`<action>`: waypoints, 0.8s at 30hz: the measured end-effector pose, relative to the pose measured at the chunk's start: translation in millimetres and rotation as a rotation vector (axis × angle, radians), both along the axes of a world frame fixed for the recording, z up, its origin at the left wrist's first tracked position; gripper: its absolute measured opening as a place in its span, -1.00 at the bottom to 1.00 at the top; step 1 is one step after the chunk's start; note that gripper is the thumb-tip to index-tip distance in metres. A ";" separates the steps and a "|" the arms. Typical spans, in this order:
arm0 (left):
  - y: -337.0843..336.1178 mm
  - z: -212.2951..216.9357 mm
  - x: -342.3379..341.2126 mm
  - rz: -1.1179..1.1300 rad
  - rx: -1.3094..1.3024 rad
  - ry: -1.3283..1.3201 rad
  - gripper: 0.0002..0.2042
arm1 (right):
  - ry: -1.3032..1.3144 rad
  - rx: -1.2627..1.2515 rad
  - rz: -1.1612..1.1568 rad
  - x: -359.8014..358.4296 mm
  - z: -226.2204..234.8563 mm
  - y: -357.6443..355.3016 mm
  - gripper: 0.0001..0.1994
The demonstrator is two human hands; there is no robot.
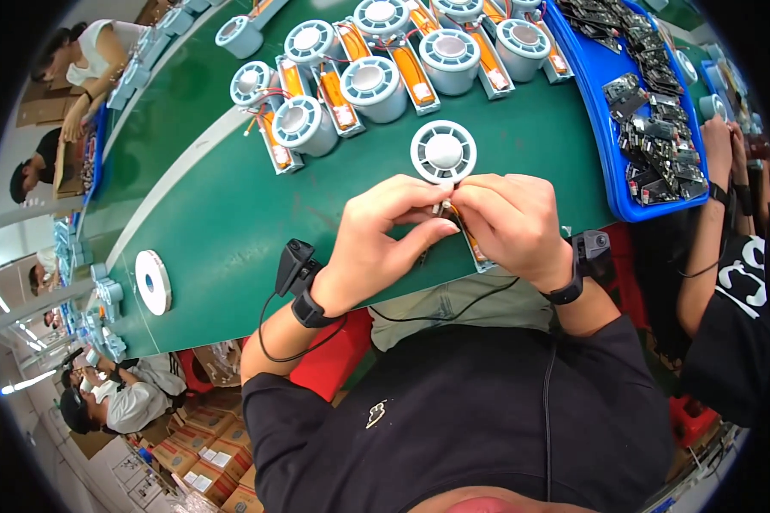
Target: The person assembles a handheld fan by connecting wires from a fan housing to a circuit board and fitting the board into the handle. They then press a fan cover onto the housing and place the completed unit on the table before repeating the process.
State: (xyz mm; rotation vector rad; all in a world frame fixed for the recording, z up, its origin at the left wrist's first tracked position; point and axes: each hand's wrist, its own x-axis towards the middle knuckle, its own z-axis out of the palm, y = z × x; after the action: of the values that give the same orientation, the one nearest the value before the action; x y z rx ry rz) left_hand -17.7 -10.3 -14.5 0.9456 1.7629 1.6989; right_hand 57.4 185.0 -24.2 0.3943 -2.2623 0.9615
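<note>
Both my hands meet over the near edge of the green table, just below a light-blue round fan head (pixel 443 152) that lies face up. My left hand (pixel 381 244) is closed in a pinch on a small dark circuit board, mostly hidden by the fingers. The fingers of my right hand (pixel 518 224) pinch thin wires with a small white connector (pixel 446 205) against that board. From under my right hand shows the open handle (pixel 479 254) of this fan, with an orange part inside. The exact contact between connector and board is hidden.
Several light-blue fans (pixel 373 89) with open handles and orange parts stand in rows at the back. A blue tray (pixel 612 171) of small circuit boards is at the right. A white tape roll (pixel 152 283) lies left on the green table (pixel 231 231). A co-worker's arm (pixel 706 227) is at right.
</note>
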 end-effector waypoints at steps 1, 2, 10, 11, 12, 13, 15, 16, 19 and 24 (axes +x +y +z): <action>0.0 1.3 0.7 -0.010 -0.013 -0.004 -0.66 | 0.001 0.019 0.017 -0.7 -0.4 1.9 -0.84; -0.5 2.2 0.7 -0.020 -0.025 -0.009 -0.66 | 0.008 0.011 0.022 -2.2 -1.6 3.2 -0.84; -3.6 -4.9 -1.8 -0.008 -0.013 -0.005 -0.64 | 0.011 0.054 0.040 -4.2 3.4 -0.9 -0.83; -3.9 -5.9 -2.0 -0.008 -0.011 0.006 -0.64 | -0.010 0.064 0.028 -2.4 4.0 -2.8 -0.83; -4.6 -7.4 -2.5 -0.014 -0.016 0.041 -0.65 | -0.030 0.075 0.017 -1.3 4.4 -4.3 -0.83; -5.2 -8.5 -3.6 -0.019 -0.021 0.077 -0.65 | -0.050 0.086 0.005 -2.5 4.7 -4.6 -0.83; -5.4 -7.4 -6.5 -0.020 -0.024 0.123 -0.66 | -0.046 0.087 0.044 -6.1 3.9 2.0 -0.82; -5.5 -6.2 -7.8 -0.055 -0.025 0.046 -0.66 | -0.054 0.086 0.082 -7.0 2.9 6.9 -0.82; -3.6 -3.8 -10.5 -0.122 -0.026 -0.094 -0.67 | -0.098 0.061 0.101 -7.1 1.6 15.1 -0.81; -2.6 -8.8 -12.5 -0.151 0.007 -0.140 -0.70 | -0.154 0.011 0.062 -5.4 -1.4 15.9 -0.80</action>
State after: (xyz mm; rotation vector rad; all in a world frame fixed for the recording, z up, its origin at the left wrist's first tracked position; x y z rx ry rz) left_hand -30.2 -12.8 -23.3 0.9154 1.5563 1.6344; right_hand 52.0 200.9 -25.6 0.4094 -2.4073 1.0430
